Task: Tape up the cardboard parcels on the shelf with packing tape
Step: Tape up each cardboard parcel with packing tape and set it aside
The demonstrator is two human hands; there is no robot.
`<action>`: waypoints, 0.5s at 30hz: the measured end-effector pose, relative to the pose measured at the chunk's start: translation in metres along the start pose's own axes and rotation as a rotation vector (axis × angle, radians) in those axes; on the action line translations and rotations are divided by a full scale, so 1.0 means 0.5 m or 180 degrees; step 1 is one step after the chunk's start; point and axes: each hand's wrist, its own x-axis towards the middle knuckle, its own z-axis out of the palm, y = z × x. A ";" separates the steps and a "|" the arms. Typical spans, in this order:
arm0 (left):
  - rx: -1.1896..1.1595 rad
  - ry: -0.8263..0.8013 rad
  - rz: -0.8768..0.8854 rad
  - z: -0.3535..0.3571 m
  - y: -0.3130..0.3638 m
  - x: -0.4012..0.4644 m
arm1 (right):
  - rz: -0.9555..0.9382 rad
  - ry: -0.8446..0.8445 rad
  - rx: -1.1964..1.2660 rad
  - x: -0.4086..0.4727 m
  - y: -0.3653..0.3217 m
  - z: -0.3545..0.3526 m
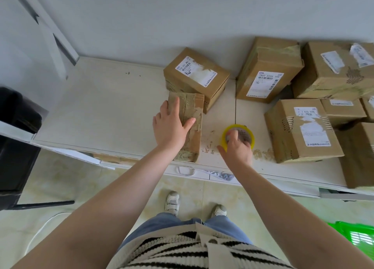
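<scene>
A white shelf (101, 110) is seen from above, from a camera worn on a person's head. A flat, oblong brown cardboard parcel (192, 127) lies near the shelf's front edge, roughly midway along it, with its long axis running from that front edge toward the back wall. The left hand (172, 125) is laid flat on the parcel's top, fingers straight and spread, pressing it down; nothing is clasped.

Just beside the parcel, toward the right end of the shelf, a roll of clear packing tape with a yellow rim (238, 136) lies flat near the front edge. The right hand (238, 149) is placed over the roll, fingers curled round its rim and into its core, so the grip is closed on the tape. Whether the roll is lifted or resting cannot be told.

The parcel lies to the left of the tape-holding grip, apart from it by a strip of bare shelf. By judgement, the tape is to be carried leftward and drawn along the parcel's long axis while the left hand steadies it.

A labelled brown cardboard box (196, 76) touches the parcel's far end. More brown cardboard boxes (303, 127) are crowded at the right end of the shelf. Flecks of tape residue (208, 147) are seen near the front edge.
</scene>
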 end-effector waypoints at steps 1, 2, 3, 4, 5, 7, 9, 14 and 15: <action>0.0000 -0.0019 0.0009 0.000 0.001 0.001 | 0.0065 -0.0097 0.0023 0.007 -0.001 -0.005; 0.0042 -0.0020 0.0008 -0.003 0.002 0.001 | 0.0128 -0.0186 0.0038 0.013 -0.001 -0.012; 0.0080 0.0017 0.0002 -0.006 0.004 -0.001 | 0.0134 -0.0252 0.0049 0.018 -0.002 -0.021; 0.0056 0.0086 0.0021 -0.012 0.007 -0.002 | 0.0101 -0.0270 0.0087 0.021 -0.003 -0.033; -0.0067 0.0147 0.0111 -0.020 0.010 -0.003 | 0.0078 -0.0195 0.0235 0.021 -0.002 -0.048; -0.0617 0.0128 0.0496 -0.036 0.019 -0.005 | -0.0019 0.0049 0.0812 0.011 -0.007 -0.095; -0.1248 -0.0199 0.0860 -0.050 0.038 -0.011 | -0.0299 0.0151 0.1417 -0.008 -0.021 -0.152; -0.1777 -0.0506 0.1421 -0.060 0.078 -0.025 | -0.0986 0.0067 0.2027 -0.044 -0.061 -0.232; -0.1853 -0.0409 0.1425 -0.062 0.080 -0.024 | -0.1042 0.0060 0.2069 -0.047 -0.065 -0.236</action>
